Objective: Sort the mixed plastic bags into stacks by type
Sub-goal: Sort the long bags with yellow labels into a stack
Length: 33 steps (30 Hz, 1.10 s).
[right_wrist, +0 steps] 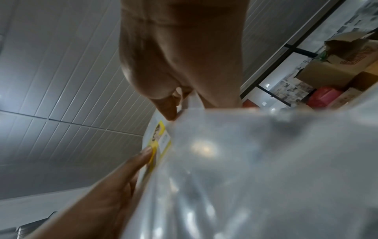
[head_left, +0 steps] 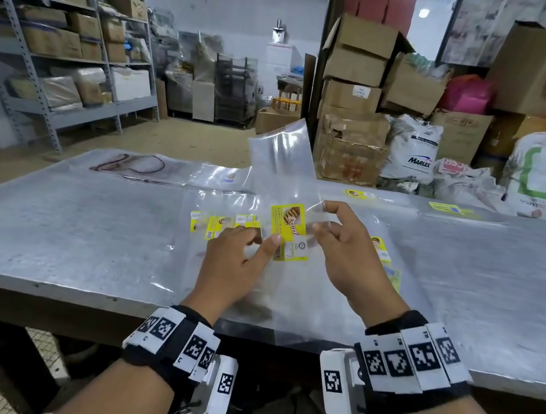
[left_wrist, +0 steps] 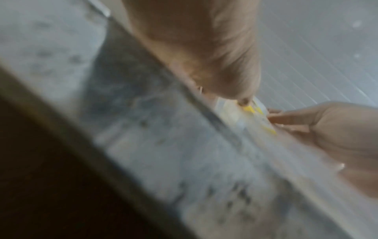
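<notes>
A clear plastic bag [head_left: 282,160] with a yellow printed label [head_left: 288,231] is held up over the table between both hands. My left hand [head_left: 260,239] pinches it at the label's lower left corner, thumb on top. My right hand [head_left: 320,217] pinches the bag's right edge just beside the label. The right wrist view shows the same label [right_wrist: 159,139], with the bag's film [right_wrist: 255,161] filling the lower right. Under my hands lies a loose pile of clear bags with yellow labels [head_left: 216,225]. The left wrist view is blurred; the label [left_wrist: 251,110] shows between both hands.
On the metal table [head_left: 55,231], sorted bags lie along the far edge: a brown-printed bag [head_left: 139,164], a clear small-label bag [head_left: 220,176], a yellow-label bag [head_left: 361,194] and a yellow-green-label bag [head_left: 447,207]. Cartons and sacks [head_left: 413,148] stand behind; shelving [head_left: 61,43] stands at left.
</notes>
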Tool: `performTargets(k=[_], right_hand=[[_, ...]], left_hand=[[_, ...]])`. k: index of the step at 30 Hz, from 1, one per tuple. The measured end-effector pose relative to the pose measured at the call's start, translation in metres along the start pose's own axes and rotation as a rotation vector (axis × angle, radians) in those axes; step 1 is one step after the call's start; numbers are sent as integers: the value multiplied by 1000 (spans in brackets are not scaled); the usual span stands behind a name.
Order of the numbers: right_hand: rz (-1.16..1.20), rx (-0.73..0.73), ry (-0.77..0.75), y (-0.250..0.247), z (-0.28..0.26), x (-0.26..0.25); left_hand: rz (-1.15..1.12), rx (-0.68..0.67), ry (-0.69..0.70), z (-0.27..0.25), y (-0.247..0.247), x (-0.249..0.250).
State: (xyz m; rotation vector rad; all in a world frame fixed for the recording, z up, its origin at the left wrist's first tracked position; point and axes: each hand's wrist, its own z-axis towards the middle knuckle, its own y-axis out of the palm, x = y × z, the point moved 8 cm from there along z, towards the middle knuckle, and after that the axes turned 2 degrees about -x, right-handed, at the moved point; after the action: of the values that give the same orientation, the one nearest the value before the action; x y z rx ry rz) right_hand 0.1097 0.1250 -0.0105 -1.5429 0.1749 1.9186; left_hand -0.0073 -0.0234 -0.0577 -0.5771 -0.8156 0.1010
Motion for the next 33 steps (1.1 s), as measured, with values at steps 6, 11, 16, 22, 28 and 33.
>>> performTargets(k=[6,11,16,22,28,33], right_hand=[[80,-101,0,-2,-13,5],[97,-124,42,-5,-17,19],[152,-47,62,-13,-17,23],[214,98,-63,-31,-7,1],[150,194,-369,-56,-5,-51],[178,157,-430,-69,-1,-60]], left_hand=[[-357,-210,-254,2,14,8],[-895,-164,-365,0,24,19],[-882,-158,-269,6,21,41],[-735,-286,-147,3,30,76],[-691,-160,36,24,17,115],[-720,-171,117,32,15,134]])
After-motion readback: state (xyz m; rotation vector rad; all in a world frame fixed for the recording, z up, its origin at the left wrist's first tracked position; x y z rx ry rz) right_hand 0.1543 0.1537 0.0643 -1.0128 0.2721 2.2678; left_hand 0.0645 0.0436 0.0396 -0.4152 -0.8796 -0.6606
